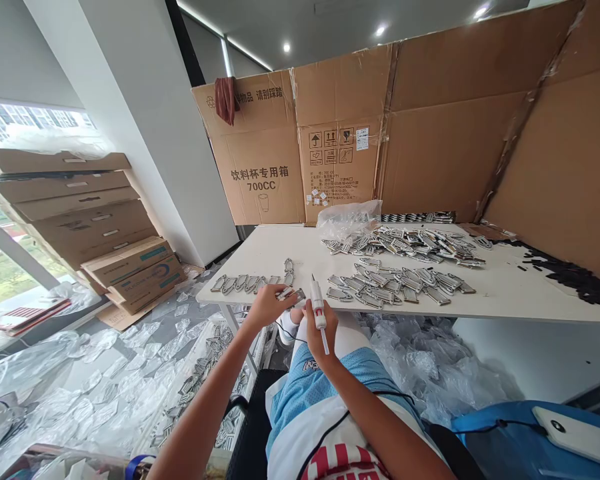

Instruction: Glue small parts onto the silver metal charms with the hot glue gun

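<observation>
My left hand (270,305) is closed on a small metal clip-like piece (291,296) near the front edge of the white table (275,247). Just right of it, my right hand (325,330) is wrapped round a slim white tube (318,303) with a pointed tip, which points up and away from me. The two hands are close together over my lap. Beyond my left hand, a row of similar metal pieces (245,284) lies on the table. Right of the tube's tip, a heap of metal pieces (395,283) lies near the front edge.
Farther back is another metal heap (420,243) beside a clear plastic bag (347,220). Black strips (575,273) lie at the table's right end. Cardboard panels (430,133) stand behind. Plastic wrapping (105,393) covers the floor at left, near stacked boxes (145,273).
</observation>
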A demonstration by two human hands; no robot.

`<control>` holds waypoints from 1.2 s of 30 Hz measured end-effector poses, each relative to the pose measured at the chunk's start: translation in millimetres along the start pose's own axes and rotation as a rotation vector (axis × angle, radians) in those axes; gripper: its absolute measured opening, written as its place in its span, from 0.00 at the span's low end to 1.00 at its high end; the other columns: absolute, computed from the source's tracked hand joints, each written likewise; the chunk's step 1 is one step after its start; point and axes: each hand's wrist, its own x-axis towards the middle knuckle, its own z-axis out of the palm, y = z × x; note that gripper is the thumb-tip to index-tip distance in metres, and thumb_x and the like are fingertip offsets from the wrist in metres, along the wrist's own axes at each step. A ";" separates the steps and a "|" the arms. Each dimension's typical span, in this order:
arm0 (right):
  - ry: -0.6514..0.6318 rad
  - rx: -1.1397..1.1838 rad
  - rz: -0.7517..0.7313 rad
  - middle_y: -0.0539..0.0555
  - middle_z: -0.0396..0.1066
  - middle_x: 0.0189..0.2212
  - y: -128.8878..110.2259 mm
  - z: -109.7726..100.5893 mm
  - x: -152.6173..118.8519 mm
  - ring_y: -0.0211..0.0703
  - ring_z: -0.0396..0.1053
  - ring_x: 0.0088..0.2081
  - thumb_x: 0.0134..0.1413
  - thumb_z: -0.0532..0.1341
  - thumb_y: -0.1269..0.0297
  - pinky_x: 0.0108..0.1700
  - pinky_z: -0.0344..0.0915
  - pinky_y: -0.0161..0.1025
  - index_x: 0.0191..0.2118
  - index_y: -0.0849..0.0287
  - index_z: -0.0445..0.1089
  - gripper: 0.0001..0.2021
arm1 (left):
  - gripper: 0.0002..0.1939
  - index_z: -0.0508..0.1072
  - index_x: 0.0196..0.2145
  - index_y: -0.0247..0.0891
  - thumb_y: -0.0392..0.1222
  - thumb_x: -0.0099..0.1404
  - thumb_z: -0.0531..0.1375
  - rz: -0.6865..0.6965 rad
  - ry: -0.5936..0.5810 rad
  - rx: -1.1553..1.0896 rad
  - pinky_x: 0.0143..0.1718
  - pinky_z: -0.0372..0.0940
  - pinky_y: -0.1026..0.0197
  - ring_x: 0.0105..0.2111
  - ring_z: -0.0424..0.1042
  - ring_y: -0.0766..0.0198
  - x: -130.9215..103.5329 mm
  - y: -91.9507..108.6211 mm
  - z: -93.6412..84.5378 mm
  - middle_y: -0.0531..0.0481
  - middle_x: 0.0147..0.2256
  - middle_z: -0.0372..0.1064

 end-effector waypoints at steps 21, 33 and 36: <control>-0.076 -0.047 -0.036 0.55 0.80 0.35 -1.0 -1.9 -0.5 0.52 0.77 0.37 0.74 0.62 0.44 0.42 0.68 0.44 0.38 0.53 0.75 0.18 | 0.22 0.89 0.48 0.39 0.54 0.67 0.63 -0.061 0.023 0.110 0.35 0.62 0.56 0.26 0.68 0.59 2.8 -7.7 12.6 0.48 0.30 0.82; -0.066 -0.033 0.029 0.49 0.71 0.21 -6.6 -2.4 0.5 0.50 0.72 0.27 0.73 0.61 0.37 0.35 0.64 0.44 0.34 0.53 0.73 0.24 | 0.19 0.87 0.52 0.44 0.53 0.69 0.66 0.013 -0.009 0.078 0.47 0.71 0.53 0.51 0.83 0.46 3.1 -10.6 13.1 0.43 0.52 0.86; -0.049 -0.028 0.011 0.53 0.77 0.27 -6.5 -1.6 1.1 0.51 0.75 0.30 0.72 0.62 0.37 0.35 0.65 0.43 0.35 0.54 0.75 0.25 | 0.21 0.85 0.54 0.43 0.53 0.68 0.68 0.051 -0.054 0.135 0.48 0.72 0.52 0.51 0.83 0.46 2.8 -11.0 1.1 0.42 0.55 0.85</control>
